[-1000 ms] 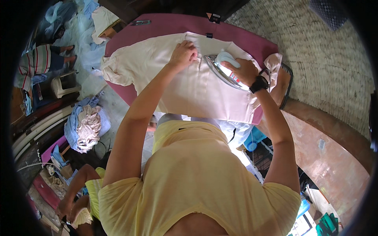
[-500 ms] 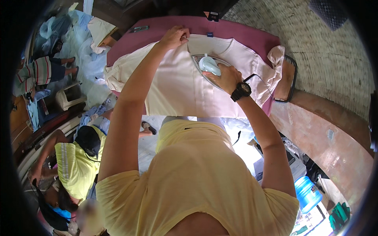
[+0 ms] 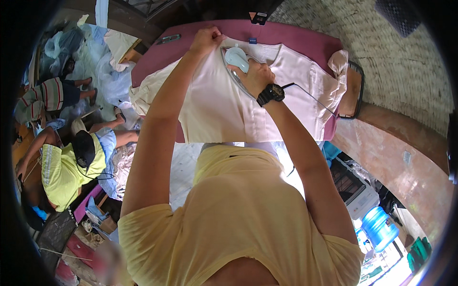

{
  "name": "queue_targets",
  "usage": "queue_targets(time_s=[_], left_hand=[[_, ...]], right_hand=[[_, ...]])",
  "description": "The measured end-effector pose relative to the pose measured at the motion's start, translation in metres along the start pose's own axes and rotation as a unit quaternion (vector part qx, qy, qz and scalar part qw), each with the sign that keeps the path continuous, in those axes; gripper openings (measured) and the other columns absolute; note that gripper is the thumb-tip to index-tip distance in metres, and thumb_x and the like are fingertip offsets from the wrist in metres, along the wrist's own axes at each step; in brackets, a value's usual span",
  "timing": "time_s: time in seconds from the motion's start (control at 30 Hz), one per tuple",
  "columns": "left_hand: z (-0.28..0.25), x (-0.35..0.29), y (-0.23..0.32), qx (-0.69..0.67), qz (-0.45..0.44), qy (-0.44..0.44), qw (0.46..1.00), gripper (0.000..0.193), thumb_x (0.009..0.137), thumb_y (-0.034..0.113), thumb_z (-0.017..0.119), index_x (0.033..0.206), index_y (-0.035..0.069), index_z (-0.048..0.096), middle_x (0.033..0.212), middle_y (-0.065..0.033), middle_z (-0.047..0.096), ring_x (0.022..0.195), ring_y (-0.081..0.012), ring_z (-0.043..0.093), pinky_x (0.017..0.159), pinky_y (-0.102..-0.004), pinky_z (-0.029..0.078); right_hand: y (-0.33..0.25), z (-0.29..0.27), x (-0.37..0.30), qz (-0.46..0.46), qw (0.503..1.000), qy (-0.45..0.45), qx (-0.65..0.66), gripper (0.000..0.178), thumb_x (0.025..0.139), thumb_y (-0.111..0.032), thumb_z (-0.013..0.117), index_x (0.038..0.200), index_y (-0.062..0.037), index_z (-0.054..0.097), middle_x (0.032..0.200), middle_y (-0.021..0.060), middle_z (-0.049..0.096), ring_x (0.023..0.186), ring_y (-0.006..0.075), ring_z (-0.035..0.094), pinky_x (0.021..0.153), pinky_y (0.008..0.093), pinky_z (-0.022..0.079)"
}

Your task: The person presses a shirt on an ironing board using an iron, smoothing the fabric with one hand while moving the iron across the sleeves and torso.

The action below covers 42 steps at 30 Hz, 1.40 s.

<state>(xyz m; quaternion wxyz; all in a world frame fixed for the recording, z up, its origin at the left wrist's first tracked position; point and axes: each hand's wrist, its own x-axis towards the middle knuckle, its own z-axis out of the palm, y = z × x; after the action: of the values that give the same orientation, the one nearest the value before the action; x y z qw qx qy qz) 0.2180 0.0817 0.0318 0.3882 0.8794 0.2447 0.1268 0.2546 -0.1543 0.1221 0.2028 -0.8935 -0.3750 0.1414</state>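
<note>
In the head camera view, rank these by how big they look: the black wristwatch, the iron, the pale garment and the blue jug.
1. Pale garment
2. Iron and blue jug: too close to rank, as the right hand covers part of the iron
3. Black wristwatch

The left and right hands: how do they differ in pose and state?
The right hand grips the pale iron; the left hand, without a tool, is curled at the edge of the garment. The left hand is nearer the far edge of the maroon board than the right hand. The right hand has a black watch at its wrist; the left hand has none.
</note>
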Motion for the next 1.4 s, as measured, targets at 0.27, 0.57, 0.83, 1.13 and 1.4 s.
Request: queue_targets(time_s=[0.27,0.57,0.83,1.13,1.4], left_hand=[[-0.042,-0.047,-0.028,0.162,-0.008,-0.058,0.985,0.025,0.085,0.029,0.072,0.096,0.009,0.064,0.091,-0.0096,0.069,0.089,-0.0277,0.067,0.082,-0.0412,0.051],[-0.053,-0.065,-0.030,0.166,-0.080,0.064,0.981,0.028,0.080,0.033,0.075,0.098,0.013,0.066,0.095,-0.0059,0.070,0.094,-0.0264,0.066,0.083,-0.0455,0.048],[-0.051,-0.066,-0.066,0.066,-0.097,0.030,0.993,0.024,0.076,0.030,0.079,0.082,0.009,0.069,0.076,-0.0045,0.070,0.072,-0.0217,0.068,0.068,-0.0355,0.052],[-0.069,-0.074,-0.068,0.042,-0.081,0.055,0.994,0.025,0.072,0.022,0.083,0.085,0.005,0.071,0.075,-0.0075,0.070,0.070,-0.0170,0.067,0.067,-0.0324,0.053],[-0.084,-0.078,-0.089,-0.037,-0.080,0.013,0.996,0.017,0.075,0.003,0.075,0.091,0.003,0.069,0.081,-0.0066,0.071,0.074,-0.0132,0.069,0.068,-0.0265,0.054]], right_hand=[[-0.007,0.002,0.006,0.041,0.999,-0.017,0.000,0.071,0.079,-0.070,0.061,0.093,-0.0004,0.069,0.078,0.0229,0.069,0.077,0.0391,0.070,0.069,0.0494,0.056],[-0.015,0.008,0.008,0.056,0.998,-0.016,0.033,0.072,0.078,-0.069,0.062,0.096,-0.0002,0.069,0.079,0.0238,0.069,0.081,0.0428,0.068,0.073,0.0505,0.054],[-0.033,0.020,0.034,0.065,0.998,-0.005,-0.004,0.071,0.078,-0.070,0.062,0.098,-0.0022,0.070,0.081,0.0238,0.069,0.082,0.0427,0.068,0.074,0.0506,0.055],[-0.051,0.022,0.055,0.021,0.999,-0.046,0.012,0.075,0.079,-0.071,0.059,0.105,-0.0003,0.068,0.087,0.0255,0.069,0.085,0.0407,0.069,0.076,0.0494,0.055],[-0.090,0.079,0.038,0.028,0.988,-0.021,0.148,0.070,0.080,-0.062,0.064,0.094,0.0057,0.068,0.086,0.0294,0.067,0.084,0.0448,0.067,0.076,0.0513,0.053]])
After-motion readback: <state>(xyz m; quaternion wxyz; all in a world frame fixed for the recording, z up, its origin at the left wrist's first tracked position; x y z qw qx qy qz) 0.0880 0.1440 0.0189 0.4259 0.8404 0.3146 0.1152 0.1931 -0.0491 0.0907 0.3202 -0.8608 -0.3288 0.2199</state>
